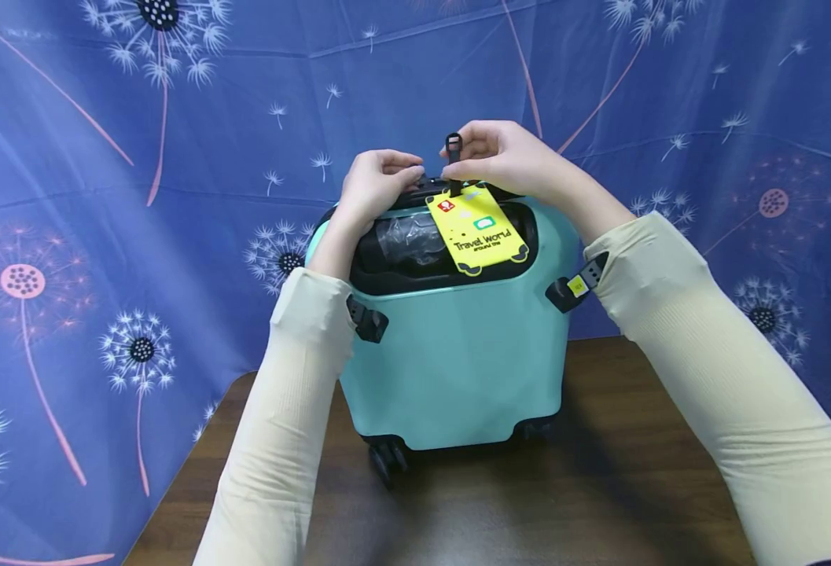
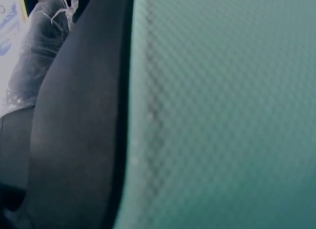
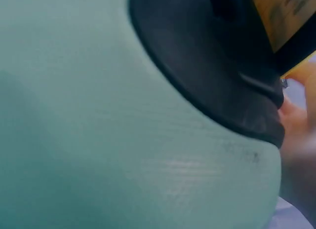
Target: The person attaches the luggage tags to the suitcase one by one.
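My right hand (image 1: 503,161) pinches the upright black strap (image 1: 455,185) at the fingertips; a small buckle (image 1: 454,142) tops it. My left hand (image 1: 380,185) is at the suitcase's dark top edge, its fingers bent toward the thumb; I cannot tell whether it grips anything there.

The luggage tag (image 1: 482,228) hangs from the strap, tilted, over the right part of the suitcase's black recess (image 1: 369,271). It is bright yellow and roughly rectangular, with black lower corners. Markings: a red patch with a white figure near the top, a green-edged patch right of centre, small dark specks, and the printed words "Travel World" with smaller "around the" beneath.

The suitcase (image 1: 457,362) stands upright on a brown wood-grain table (image 1: 641,472). Its shell is turquoise, finely textured in the left wrist view; black wheels (image 1: 388,462) show below. Clear plastic wrap (image 1: 411,238) shows inside the recess.
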The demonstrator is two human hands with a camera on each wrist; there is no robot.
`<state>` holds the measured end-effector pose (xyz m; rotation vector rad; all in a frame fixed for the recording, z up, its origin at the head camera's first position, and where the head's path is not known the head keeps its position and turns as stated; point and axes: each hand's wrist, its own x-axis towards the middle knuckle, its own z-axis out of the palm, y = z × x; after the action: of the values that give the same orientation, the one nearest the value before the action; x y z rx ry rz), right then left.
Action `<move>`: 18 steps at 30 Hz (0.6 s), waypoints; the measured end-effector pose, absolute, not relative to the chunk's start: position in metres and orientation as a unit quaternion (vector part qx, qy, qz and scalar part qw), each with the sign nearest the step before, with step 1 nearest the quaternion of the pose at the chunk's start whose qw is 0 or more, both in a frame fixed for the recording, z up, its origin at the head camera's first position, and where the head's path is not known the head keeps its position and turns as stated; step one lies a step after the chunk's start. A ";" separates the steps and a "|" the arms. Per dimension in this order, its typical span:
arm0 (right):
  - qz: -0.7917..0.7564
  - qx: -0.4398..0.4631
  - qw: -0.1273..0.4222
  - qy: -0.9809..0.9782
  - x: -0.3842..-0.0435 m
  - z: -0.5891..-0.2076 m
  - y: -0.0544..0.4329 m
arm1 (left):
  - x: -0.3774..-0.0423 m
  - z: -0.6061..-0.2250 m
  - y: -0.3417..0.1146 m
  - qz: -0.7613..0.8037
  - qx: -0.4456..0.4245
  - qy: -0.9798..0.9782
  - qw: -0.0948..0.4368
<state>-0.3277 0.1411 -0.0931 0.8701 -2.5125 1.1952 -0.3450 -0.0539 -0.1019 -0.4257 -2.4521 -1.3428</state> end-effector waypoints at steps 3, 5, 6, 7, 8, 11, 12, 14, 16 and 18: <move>0.419 0.322 0.100 -0.843 -0.334 -0.091 0.137 | -0.344 -0.101 -0.054 -0.484 -0.133 -0.851 0.153; 0.429 0.332 0.100 -0.834 -0.339 -0.092 0.137 | -0.344 -0.102 -0.054 -0.498 -0.128 -0.844 0.152; 0.436 0.334 0.102 -0.829 -0.342 -0.094 0.137 | -0.344 -0.102 -0.053 -0.504 -0.126 -0.841 0.151; 0.444 0.335 0.106 -0.824 -0.344 -0.095 0.137 | -0.344 -0.102 -0.053 -0.510 -0.126 -0.837 0.153; 0.453 0.333 0.110 -0.820 -0.346 -0.097 0.138 | -0.344 -0.103 -0.053 -0.517 -0.128 -0.832 0.155; 0.480 0.324 0.115 -0.807 -0.349 -0.102 0.139 | -0.345 -0.105 -0.052 -0.529 -0.134 -0.821 0.165; 0.487 0.321 0.115 -0.804 -0.349 -0.103 0.139 | -0.344 -0.105 -0.052 -0.531 -0.136 -0.820 0.168; 0.499 0.319 0.115 -0.798 -0.350 -0.104 0.139 | -0.344 -0.105 -0.052 -0.532 -0.137 -0.819 0.167; 0.505 0.319 0.114 -0.794 -0.351 -0.105 0.139 | -0.343 -0.105 -0.052 -0.529 -0.143 -0.820 0.165; 0.508 0.319 0.115 -0.792 -0.351 -0.104 0.139 | -0.342 -0.105 -0.053 -0.517 -0.153 -0.827 0.161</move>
<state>-0.3514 0.1390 -0.1044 0.9338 -2.3207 1.4900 -0.3422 -0.0532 -0.1048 -0.4371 -2.3597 -1.4760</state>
